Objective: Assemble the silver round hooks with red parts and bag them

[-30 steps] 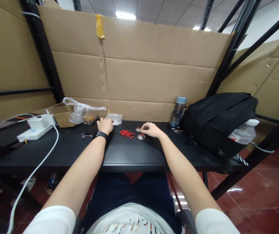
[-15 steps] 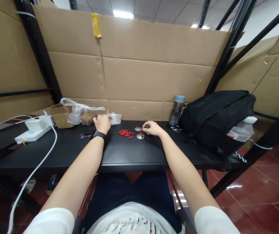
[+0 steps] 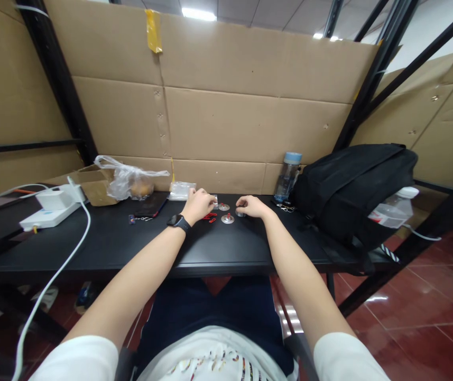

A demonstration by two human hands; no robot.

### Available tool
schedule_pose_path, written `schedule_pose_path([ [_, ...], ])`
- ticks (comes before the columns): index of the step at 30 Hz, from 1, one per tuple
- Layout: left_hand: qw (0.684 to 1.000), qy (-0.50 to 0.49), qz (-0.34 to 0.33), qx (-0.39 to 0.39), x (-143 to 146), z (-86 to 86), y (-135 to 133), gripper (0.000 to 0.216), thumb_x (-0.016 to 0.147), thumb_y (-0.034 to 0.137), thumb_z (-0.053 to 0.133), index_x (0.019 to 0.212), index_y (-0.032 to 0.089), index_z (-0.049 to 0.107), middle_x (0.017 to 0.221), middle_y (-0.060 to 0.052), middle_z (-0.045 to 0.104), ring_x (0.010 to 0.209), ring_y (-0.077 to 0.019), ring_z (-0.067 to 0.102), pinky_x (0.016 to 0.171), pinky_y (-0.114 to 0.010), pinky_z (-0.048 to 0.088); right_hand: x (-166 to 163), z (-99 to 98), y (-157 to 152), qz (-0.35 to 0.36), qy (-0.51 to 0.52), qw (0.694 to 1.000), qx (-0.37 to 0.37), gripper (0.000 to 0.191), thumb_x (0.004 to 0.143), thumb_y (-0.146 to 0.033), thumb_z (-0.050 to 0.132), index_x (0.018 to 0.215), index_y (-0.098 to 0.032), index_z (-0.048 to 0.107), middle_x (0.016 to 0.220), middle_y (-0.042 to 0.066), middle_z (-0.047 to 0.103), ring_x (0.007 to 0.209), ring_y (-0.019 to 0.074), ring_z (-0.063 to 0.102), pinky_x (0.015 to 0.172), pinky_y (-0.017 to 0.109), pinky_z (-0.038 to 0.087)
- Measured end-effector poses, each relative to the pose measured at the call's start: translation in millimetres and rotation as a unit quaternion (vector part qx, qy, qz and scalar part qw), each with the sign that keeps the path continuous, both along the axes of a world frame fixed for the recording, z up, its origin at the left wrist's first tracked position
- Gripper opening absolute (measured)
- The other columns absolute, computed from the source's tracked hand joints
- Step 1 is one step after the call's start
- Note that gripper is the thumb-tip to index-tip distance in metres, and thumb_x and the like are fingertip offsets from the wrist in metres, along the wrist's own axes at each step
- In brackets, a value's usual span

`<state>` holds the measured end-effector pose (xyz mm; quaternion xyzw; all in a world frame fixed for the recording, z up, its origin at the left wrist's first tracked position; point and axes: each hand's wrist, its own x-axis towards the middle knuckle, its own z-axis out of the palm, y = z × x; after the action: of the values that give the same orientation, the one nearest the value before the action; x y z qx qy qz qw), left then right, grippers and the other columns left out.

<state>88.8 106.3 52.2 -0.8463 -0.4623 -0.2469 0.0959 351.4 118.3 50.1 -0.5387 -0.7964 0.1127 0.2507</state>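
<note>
My left hand point(image 3: 199, 205) is closed in a pinch at the middle of the desk, with a small clear plastic bag point(image 3: 215, 199) showing at its fingertips. Beneath and beside it lie small red plastic pieces point(image 3: 211, 218), partly covered by the hand. Two clear suction cups with red tops lie between my hands: the nearer suction cup point(image 3: 228, 218) and the farther suction cup point(image 3: 223, 207). My right hand point(image 3: 253, 206) has its fingers closed on another clear suction cup point(image 3: 240, 212), low over the desk and partly hidden by the fingers.
Farther left lie a flat clear packet point(image 3: 181, 190), a dark phone point(image 3: 150, 205), a plastic bag with round orange items point(image 3: 133, 182) and a white power strip point(image 3: 52, 211). At the right stand a water bottle point(image 3: 288, 177) and a black backpack point(image 3: 353, 190). Cardboard point(image 3: 218, 127) walls the back.
My left hand has moved right from beside the flat packet to over the red pieces, uncovering the phone and packet. My right hand stays almost in place.
</note>
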Motion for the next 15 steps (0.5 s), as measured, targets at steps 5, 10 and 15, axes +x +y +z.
schedule_pose_path([
  [5, 0.999, 0.025, -0.02, 0.006, 9.5, -5.3, -8.5, 0.027, 0.093, 0.034, 0.054, 0.113, 0.03, 0.071, 0.106, -0.007, 0.074, 0.109, -0.0307, 0.056, 0.099, -0.048, 0.029, -6.4, 3.4, -6.3, 0.081, 0.007, 0.996, 0.025, 0.037, 0.067, -0.019, 0.08, 0.103, -0.023, 0.077, 0.101, 0.003, 0.074, 0.084, 0.0163, 0.063, 0.075, 0.024, 0.048],
  [10, 0.998, 0.031, -0.024, 0.045, 22.5, 0.7, 7.9, 0.033, 0.098, 0.026, 0.043, 0.12, 0.029, 0.068, 0.124, -0.008, 0.069, 0.116, -0.0291, 0.053, 0.098, -0.046, 0.032, -23.5, 4.8, -12.9, 0.145, -0.01, 0.989, 0.007, 0.031, 0.071, -0.035, 0.082, 0.1, -0.022, 0.079, 0.084, 0.001, 0.074, 0.07, 0.0138, 0.061, 0.067, 0.023, 0.044],
  [15, 0.992, 0.121, -0.011, -0.018, 43.0, 9.3, 36.9, 0.02, 0.089, 0.031, 0.057, 0.092, 0.026, 0.077, 0.102, -0.01, 0.074, 0.11, -0.0313, 0.055, 0.099, -0.049, 0.032, -27.2, 4.0, -12.6, 0.145, -0.029, 0.989, -0.014, 0.009, 0.075, -0.021, 0.076, 0.083, -0.021, 0.08, 0.07, -0.001, 0.073, 0.066, 0.0135, 0.064, 0.064, 0.022, 0.042],
])
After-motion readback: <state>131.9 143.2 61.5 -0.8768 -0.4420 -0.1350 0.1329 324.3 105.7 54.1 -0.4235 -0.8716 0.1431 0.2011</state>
